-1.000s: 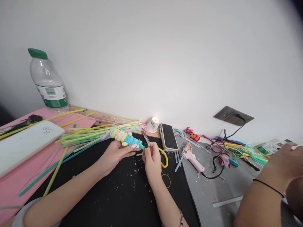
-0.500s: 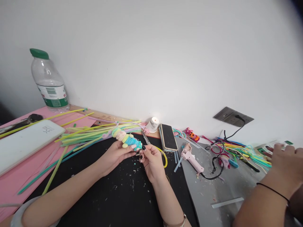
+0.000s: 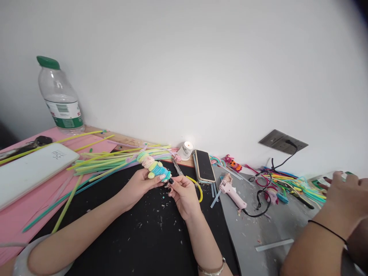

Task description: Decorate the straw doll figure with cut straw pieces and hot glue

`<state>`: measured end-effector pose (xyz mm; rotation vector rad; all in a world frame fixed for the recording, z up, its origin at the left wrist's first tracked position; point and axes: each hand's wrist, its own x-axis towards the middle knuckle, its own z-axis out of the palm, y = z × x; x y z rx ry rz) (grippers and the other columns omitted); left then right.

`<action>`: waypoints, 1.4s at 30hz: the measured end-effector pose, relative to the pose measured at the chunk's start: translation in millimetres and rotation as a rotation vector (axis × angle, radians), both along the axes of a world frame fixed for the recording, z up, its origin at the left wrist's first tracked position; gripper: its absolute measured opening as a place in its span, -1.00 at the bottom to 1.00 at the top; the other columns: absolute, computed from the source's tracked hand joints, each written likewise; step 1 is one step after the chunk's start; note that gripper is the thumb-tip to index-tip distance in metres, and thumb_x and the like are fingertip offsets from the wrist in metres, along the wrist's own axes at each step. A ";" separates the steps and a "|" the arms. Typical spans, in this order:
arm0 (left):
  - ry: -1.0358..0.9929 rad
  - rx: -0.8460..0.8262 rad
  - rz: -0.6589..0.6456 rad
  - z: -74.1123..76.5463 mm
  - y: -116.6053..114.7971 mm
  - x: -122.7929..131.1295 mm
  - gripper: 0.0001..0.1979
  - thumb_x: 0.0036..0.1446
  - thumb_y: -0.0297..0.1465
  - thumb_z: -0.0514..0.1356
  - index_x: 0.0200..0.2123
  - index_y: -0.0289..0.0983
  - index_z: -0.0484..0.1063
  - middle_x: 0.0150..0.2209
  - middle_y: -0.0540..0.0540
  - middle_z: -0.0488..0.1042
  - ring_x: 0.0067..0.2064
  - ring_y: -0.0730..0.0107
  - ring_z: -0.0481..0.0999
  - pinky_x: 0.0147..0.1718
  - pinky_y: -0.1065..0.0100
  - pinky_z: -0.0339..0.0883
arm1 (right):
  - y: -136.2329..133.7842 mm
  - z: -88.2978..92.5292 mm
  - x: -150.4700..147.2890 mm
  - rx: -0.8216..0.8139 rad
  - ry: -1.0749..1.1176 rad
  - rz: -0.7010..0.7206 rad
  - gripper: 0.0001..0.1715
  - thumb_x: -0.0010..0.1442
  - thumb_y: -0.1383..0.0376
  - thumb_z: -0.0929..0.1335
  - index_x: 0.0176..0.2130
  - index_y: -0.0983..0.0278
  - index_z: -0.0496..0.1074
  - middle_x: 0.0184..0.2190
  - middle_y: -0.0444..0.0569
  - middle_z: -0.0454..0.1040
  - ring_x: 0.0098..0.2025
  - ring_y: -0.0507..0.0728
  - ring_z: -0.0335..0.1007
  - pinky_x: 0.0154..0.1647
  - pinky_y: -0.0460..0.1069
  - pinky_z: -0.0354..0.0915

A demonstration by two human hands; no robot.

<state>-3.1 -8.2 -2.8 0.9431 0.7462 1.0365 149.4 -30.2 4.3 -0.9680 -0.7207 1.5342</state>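
Left hand [image 3: 140, 185]: closed around the coiled figure [image 3: 153, 167], a short bundle of fuzzy stems wound in cream, yellow-green and teal, held just above the black mat [image 3: 138, 237] with its teal end pointing toward the other hand. Right hand [image 3: 183, 194]: fingertips drawn together and pinching that teal end; whether a loose stem tip lies between them is too small to tell.

Hazards, as judged from this arrangement. (a) The grip on the teal end is slight, so a tug along the figure's axis may loosen or unwind the last coils. (b) The scissors [image 3: 176, 167] lie just beyond the fingertips, blades toward the hands; a wrist sweeping outward may strike them. (c) The yellow loop [image 3: 197, 186] rests against the right hand and may be dragged along with it. (d) A lit candle [image 3: 186, 150] stands by the wall, close to the heap of loose stems [image 3: 109, 161] and beside the phone [image 3: 204, 165]; a stem nudged toward the flame may scorch. (e) The glue gun [image 3: 231, 190] lies on the grey sheet with its cord curled alongside, where another person's hand [image 3: 346, 197] reaches among further stems; a snagged cord may pull the gun across.
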 end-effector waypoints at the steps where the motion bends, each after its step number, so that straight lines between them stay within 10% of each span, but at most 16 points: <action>1: 0.010 0.007 0.008 -0.2 0.3 -0.1 -0.77 -0.02 -0.29 0.30 -0.27 -0.25 0.51 -0.25 -0.09 0.55 -0.19 0.28 0.51 -0.08 0.24 0.38 | 0.0 -0.2 -0.1 0.006 -0.015 0.007 -0.74 -0.20 0.31 0.54 -0.51 0.34 0.44 -0.62 -0.16 0.43 -0.65 -0.10 0.25 -0.61 -0.19 0.27; 15: 0.081 0.002 0.058 1.3 0.1 -0.2 -0.77 -0.06 -0.27 0.31 -0.31 -0.24 0.51 -0.29 -0.08 0.56 -0.22 0.25 0.53 -0.13 0.24 0.39 | -6.4 -0.3 5.9 0.643 -1.079 -0.151 -0.83 0.18 0.38 0.25 -0.31 0.26 0.43 -0.38 -0.03 0.46 -0.37 0.07 0.38 -0.37 -0.06 0.30; 42: -0.109 -0.126 -0.021 8.5 -2.4 -0.8 -0.82 0.00 -0.36 0.30 -0.27 -0.25 0.51 -0.23 -0.08 0.55 -0.17 0.33 0.52 -0.11 0.32 0.39 | -1.6 -3.0 3.9 0.388 -0.751 -0.141 -0.88 0.18 0.33 0.24 -0.27 0.27 0.35 -0.55 -0.15 0.35 -0.54 0.02 0.30 -0.50 -0.09 0.27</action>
